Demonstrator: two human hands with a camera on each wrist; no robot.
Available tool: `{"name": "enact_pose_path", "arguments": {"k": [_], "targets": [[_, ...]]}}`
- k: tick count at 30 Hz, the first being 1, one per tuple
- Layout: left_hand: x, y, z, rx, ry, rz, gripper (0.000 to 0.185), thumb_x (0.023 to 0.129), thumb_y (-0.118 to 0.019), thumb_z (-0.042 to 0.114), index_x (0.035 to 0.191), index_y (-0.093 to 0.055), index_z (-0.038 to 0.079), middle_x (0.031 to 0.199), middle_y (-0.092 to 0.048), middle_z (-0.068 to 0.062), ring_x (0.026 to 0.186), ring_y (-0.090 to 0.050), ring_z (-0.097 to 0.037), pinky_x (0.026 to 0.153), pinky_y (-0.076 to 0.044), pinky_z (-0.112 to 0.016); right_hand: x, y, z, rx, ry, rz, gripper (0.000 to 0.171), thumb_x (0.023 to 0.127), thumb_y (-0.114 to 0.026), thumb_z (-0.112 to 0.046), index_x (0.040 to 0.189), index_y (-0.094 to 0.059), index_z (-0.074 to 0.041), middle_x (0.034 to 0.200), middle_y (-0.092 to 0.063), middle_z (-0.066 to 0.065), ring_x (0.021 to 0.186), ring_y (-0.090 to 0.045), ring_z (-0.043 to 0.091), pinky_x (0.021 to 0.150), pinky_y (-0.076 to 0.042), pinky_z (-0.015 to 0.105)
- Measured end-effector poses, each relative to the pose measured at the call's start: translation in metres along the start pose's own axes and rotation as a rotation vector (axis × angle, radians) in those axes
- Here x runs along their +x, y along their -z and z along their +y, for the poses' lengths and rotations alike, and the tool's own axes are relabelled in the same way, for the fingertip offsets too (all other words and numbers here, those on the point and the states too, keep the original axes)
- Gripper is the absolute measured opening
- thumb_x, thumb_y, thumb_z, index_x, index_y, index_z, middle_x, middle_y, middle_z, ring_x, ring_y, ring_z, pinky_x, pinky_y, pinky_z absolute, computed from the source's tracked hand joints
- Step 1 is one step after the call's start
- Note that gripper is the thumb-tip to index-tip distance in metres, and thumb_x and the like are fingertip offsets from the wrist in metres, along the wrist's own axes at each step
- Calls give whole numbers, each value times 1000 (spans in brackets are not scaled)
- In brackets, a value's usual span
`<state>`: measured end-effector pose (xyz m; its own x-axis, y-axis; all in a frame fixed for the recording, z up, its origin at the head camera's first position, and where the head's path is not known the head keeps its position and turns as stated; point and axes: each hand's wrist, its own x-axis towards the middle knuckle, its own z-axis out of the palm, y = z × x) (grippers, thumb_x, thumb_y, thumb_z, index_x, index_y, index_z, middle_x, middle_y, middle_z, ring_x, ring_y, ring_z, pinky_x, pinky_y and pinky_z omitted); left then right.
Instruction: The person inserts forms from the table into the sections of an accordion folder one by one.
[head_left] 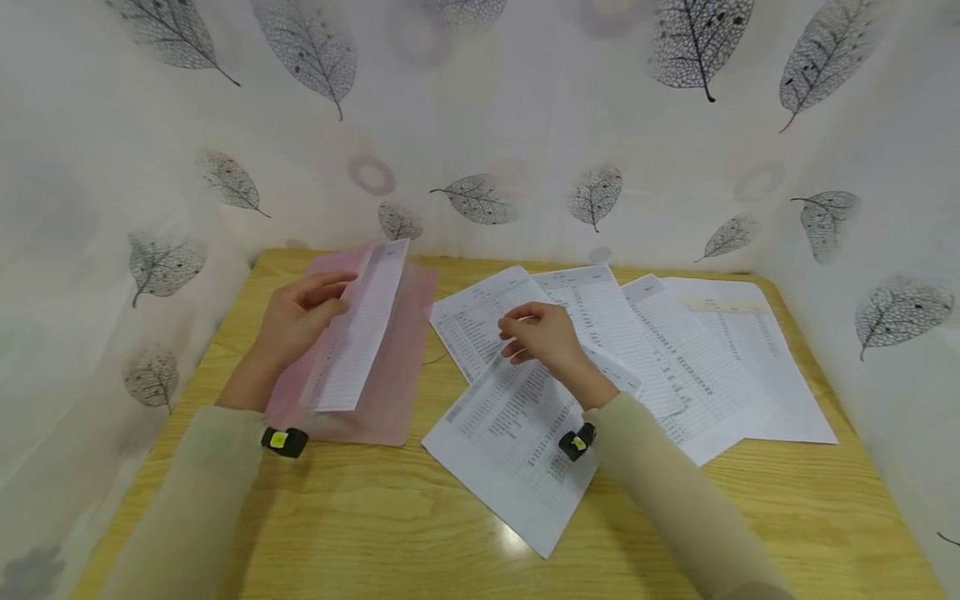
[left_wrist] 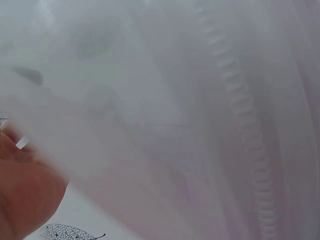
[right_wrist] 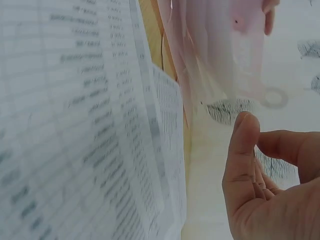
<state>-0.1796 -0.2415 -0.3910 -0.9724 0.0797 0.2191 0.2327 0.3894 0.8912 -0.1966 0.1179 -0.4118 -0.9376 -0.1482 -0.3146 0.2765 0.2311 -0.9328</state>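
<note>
Beige sleeves are seen lowest in the head view, each wrist carrying a small black camera unit. Largest item recorded: the wooden surface (head_left: pixel 375 533), enclosed on three sides by a white leaf-print curtain (head_left: pixel 525 125).

On the surface's right half, a fan of printed sheets (head_left: pixel 675 350) is laid out, overlapping one another, all covered in tabular text too small to be read. One printed sheet (head_left: pixel 517 442) lies nearest, angled, its far end under the right hand.

On the left half, a translucent pink document folder (head_left: pixel 397 367) is lying flat. Its front flap is lifted by the left hand (head_left: pixel 296 321), and a printed page (head_left: pixel 356 333) is held up with it, tilted off the surface. The left fingers are curled around the edge of flap and page, thumb on the near side. In the left wrist view only blurred pink plastic and a ribbed folder seam (left_wrist: pixel 245 125) are resolved, with part of the palm at the lower left.

The right hand (head_left: pixel 547 337) is positioned over the nearest sheet, fingers bent, tips at the paper. Whether the paper is actually pinched cannot be told. In the right wrist view the right thumb (right_wrist: pixel 242 150) and fingers are seen loosely curled, apart from the sheet edge (right_wrist: pixel 165 150).
</note>
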Motion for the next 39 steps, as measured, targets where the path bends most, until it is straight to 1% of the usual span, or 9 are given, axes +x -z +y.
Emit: {"name": "enact_pose_path", "arguments": {"k": [4, 9, 13, 16, 21, 29, 31, 36, 39], "targets": [[-1, 0, 3, -2, -3, -5, 39, 98, -64, -3, 136, -66, -5, 136, -66, -32, 105, -64, 12, 84, -50, -8, -10, 28, 7, -2, -16, 44, 35, 100, -71, -21, 127, -67, 2, 113, -75, 26, 67, -74, 14, 66, -63, 31], [-2, 0, 4, -5, 13, -5, 39, 98, -63, -2, 137, -65, -5, 136, -65, -32, 104, -64, 12, 84, -50, -8, -26, 65, 21, -34, -43, 96, 42, 101, -69, -23, 132, -64, 6, 108, -77, 18, 70, -75, 12, 68, -63, 28], [-3, 1, 5, -1, 25, -5, 39, 99, -63, -1, 138, -65, -4, 136, -65, -32, 104, -63, 13, 84, -50, -8, -42, 94, 32, -21, -61, 122, 50, 102, -68, -24, 137, -59, 10, 99, -78, 6, 73, -77, 10, 70, -63, 27], [-3, 2, 5, 3, 32, -5, 40, 100, -63, 0, 139, -64, -4, 137, -65, -32, 105, -62, 14, 83, -50, -8, -54, 112, 40, -13, -72, 143, 54, 103, -68, -26, 140, -56, 11, 93, -78, -2, 74, -77, 9, 70, -63, 27], [-3, 3, 4, 18, 35, -10, 39, 100, -63, 2, 139, -64, -2, 138, -65, -31, 106, -62, 13, 83, -50, -8, -70, 136, 55, 7, -92, 154, 60, 104, -67, -29, 144, -51, 13, 91, -77, -8, 77, -77, 8, 72, -63, 26], [-3, 4, 5, 58, 51, -11, 39, 101, -63, 5, 139, -66, 2, 140, -66, -26, 107, -62, 11, 83, -50, -8, -84, 159, 75, 71, -174, 137, 67, 104, -67, -30, 150, -43, 12, 94, -78, -10, 82, -78, 8, 76, -63, 25], [-3, 4, 5, 76, 61, -12, 38, 101, -63, 7, 140, -66, 4, 140, -66, -25, 108, -62, 8, 83, -50, -7, -86, 161, 80, 79, -194, 134, 67, 104, -67, -30, 150, -43, 12, 93, -78, -9, 82, -79, 9, 76, -63, 26], [-3, 5, 6, 94, 78, -19, 39, 102, -63, 10, 140, -67, 6, 141, -66, -24, 115, -65, -5, 83, -49, -7, -90, 164, 90, 77, -218, 137, 64, 105, -65, -29, 148, -44, 14, 91, -79, -6, 80, -79, 10, 75, -63, 26], [-3, 4, 6, 83, 79, -21, 39, 102, -63, 10, 140, -66, 6, 142, -66, -24, 113, -64, -2, 83, -50, -8, -92, 164, 96, 78, -233, 142, 63, 105, -65, -29, 147, -45, 15, 90, -80, -6, 80, -79, 10, 75, -63, 27]]}}
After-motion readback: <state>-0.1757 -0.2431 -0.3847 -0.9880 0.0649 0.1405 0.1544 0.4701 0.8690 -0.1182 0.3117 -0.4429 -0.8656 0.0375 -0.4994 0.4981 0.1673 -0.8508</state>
